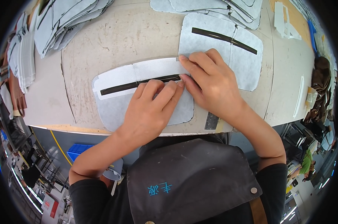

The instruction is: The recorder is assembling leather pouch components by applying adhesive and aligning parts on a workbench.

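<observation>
A grey fabric panel [113, 106] with rounded corners lies on the worktable in front of me. A white mesh strip [135, 72] with a long dark slot [120, 86] lies across its top. My left hand [152, 108] presses flat on the panel, fingertips at the slot's right part. My right hand [210, 80] rests beside it, its fingers pinching the strip's right end. A second grey panel [240, 61] with a black strip [225, 39] lies just behind my right hand.
Stacks of grey panels sit at the back left [64, 22] and back centre [221, 9]. White pieces [286, 22] lie on the far right of the table [284, 74]. A small dark metal piece [211, 121] sits at the table's near edge.
</observation>
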Tool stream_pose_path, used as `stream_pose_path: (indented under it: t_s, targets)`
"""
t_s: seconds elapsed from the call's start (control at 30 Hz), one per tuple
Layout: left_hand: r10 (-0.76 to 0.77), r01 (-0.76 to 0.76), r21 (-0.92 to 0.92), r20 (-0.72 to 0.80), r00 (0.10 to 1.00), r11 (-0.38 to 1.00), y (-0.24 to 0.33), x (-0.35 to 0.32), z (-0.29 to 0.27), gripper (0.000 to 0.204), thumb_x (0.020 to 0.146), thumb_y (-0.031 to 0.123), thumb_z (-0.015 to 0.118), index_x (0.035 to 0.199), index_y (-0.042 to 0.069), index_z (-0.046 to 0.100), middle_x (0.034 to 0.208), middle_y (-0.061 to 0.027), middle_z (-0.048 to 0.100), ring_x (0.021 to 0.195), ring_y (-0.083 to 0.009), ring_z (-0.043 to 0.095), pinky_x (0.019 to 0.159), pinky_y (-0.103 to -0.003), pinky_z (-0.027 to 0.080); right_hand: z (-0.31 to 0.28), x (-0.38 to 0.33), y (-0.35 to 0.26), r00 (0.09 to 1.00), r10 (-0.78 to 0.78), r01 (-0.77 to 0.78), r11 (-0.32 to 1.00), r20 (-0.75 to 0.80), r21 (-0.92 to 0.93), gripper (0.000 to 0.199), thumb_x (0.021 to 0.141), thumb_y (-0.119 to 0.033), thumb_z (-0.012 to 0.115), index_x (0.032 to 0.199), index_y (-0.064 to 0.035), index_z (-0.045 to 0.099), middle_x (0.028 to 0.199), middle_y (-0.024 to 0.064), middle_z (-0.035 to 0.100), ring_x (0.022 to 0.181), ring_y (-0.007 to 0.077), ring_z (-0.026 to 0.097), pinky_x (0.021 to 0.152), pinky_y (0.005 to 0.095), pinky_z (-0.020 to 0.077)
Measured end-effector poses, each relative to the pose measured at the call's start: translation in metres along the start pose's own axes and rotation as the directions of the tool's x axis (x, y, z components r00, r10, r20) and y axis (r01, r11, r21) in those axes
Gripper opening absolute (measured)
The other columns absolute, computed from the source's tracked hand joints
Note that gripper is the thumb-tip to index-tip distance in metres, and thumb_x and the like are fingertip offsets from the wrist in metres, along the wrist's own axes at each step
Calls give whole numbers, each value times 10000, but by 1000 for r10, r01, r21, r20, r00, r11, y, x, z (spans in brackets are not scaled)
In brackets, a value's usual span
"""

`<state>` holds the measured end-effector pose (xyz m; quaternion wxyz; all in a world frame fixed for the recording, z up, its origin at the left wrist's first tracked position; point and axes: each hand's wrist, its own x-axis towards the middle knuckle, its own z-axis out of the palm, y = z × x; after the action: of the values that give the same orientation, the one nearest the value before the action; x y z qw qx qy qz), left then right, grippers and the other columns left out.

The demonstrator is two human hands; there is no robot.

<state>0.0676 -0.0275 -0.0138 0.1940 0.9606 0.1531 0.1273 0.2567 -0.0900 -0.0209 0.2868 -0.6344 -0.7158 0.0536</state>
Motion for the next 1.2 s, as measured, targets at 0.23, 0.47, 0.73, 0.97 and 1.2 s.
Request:
stream_pose_path:
  t_s: [0.23, 0.47, 0.73, 0.97, 1.2]
  targets:
    - [50, -50, 4, -42, 998, 999, -3, -7, 5, 430, 724, 47, 638, 1144, -34, 679, 1240, -77, 622, 902, -228, 518, 745, -330, 461, 4, -4, -1, 999, 43, -42, 997, -19, 66, 369, 714, -23, 752, 1071, 26, 671, 962, 75, 596, 832, 260, 558, 685, 339, 511]
    - [62, -61, 31, -56, 996, 998, 1, -8, 4, 435, 703, 60, 635, 1123, -41, 688, 1270, -105, 620, 966, -252, 543, 763, -336, 478, 6, -8, 7, 1000, -8, 10, 997, -28, 70, 387, 633, -11, 718, 1019, 8, 689, 941, 58, 579, 807, 236, 554, 675, 330, 518]
    - [100, -103, -52, -59, 993, 993, -2, -7, 2, 419, 727, 75, 619, 1125, -44, 678, 1230, -134, 622, 1035, -277, 573, 811, -355, 505, 5, -6, 2, 1000, -6, 6, 1000, -6, 1, 391, 621, -8, 679, 1011, 0, 700, 954, 48, 581, 827, 230, 554, 666, 313, 533]
    - [-164, 100, -302, -195, 967, 948, -12, 7, 3, 340, 718, -85, 688, 1052, -18, 687, 980, -110, 609, 872, -272, 548, 711, -352, 474, 4, -4, 2, 1000, -4, 5, 1000, -23, 25, 357, 651, 18, 677, 1007, 4, 701, 955, 49, 587, 826, 233, 553, 674, 316, 529]
    - [-75, 33, -208, -201, 977, 978, -26, 21, 6, 348, 633, -85, 665, 980, -52, 668, 932, -103, 574, 797, -266, 540, 662, -344, 493, 6, -5, 3, 1000, -5, 7, 998, -23, 70, 479, 606, 122, 662, 1074, 21, 689, 949, 84, 573, 808, 260, 538, 649, 331, 497]
